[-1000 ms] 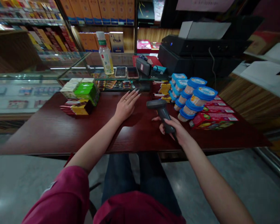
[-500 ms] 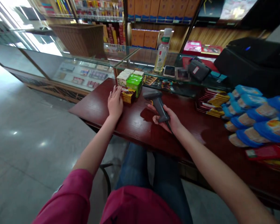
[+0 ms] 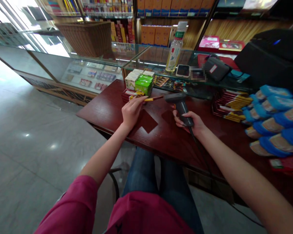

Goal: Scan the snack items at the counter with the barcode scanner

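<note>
My left hand (image 3: 132, 112) is closed on a thin red and yellow packet (image 3: 153, 98), held edge-on above the counter with its shadow below. A stack of similar packets (image 3: 127, 95) lies just behind that hand. Green boxes (image 3: 143, 84) and white boxes (image 3: 132, 78) stand behind the stack. My right hand (image 3: 189, 122) is wrapped round the handle of a dark grey barcode scanner (image 3: 183, 107). The scanner's head points left, close to the packet's far end but apart from it. A black cable hangs from the handle.
On the dark red counter (image 3: 107, 104), more packets (image 3: 229, 105) and blue-lidded tubs (image 3: 271, 126) stand at the right. A glass display case (image 3: 146, 57) borders the back, with a bottle (image 3: 174, 52), a phone (image 3: 183, 71) and a black device (image 3: 217, 69) on it. A wicker basket (image 3: 88, 39) stands back left.
My left hand has lifted a packet off the stack and brought it right, towards the scanner. The scanner in my right hand has shifted slightly right. The whole view has shifted a little.
</note>
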Action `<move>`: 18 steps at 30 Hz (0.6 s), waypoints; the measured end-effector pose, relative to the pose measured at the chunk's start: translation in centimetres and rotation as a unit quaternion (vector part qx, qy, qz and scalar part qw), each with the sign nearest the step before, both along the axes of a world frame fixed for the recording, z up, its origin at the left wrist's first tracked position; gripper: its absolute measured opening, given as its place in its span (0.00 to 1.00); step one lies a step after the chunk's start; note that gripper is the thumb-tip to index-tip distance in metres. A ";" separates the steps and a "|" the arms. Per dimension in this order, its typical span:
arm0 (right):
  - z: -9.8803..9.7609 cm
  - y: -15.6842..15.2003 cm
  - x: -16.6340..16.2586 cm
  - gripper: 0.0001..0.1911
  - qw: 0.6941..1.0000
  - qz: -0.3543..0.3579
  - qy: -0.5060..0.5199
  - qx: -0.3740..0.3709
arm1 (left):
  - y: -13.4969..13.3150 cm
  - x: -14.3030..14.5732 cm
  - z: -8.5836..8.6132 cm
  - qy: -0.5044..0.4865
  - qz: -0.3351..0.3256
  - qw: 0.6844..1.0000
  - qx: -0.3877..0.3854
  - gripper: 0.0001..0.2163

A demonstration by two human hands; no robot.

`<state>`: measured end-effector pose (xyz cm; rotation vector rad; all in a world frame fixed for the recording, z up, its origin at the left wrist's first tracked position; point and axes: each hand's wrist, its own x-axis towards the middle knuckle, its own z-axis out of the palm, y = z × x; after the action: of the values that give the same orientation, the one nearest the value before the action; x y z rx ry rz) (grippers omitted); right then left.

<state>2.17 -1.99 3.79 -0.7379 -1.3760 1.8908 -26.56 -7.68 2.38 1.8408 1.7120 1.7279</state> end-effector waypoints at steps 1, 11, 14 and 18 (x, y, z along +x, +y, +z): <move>0.1 0.3 0.8 0.17 1.000 -0.014 0.005 0.005 | 0.6 0.9 -0.1 -0.037 -0.006 0.999 -0.006 0.10; -0.6 -0.3 5.2 0.19 0.993 -0.104 0.049 -0.005 | 14.1 12.7 -0.4 -0.460 -0.145 0.859 -0.172 0.07; -1.0 -0.1 5.3 0.18 0.989 -0.127 0.069 -0.015 | 16.3 15.0 -0.8 -0.482 -0.164 0.841 -0.185 0.07; -1.1 0.7 5.6 0.17 0.982 -0.158 0.103 -0.024 | 16.7 15.4 -1.5 -0.468 -0.195 0.840 -0.193 0.07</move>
<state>7.79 -1.34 2.71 -0.7142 -1.0231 1.6994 -11.21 8.99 0.86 0.8180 1.0548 1.5314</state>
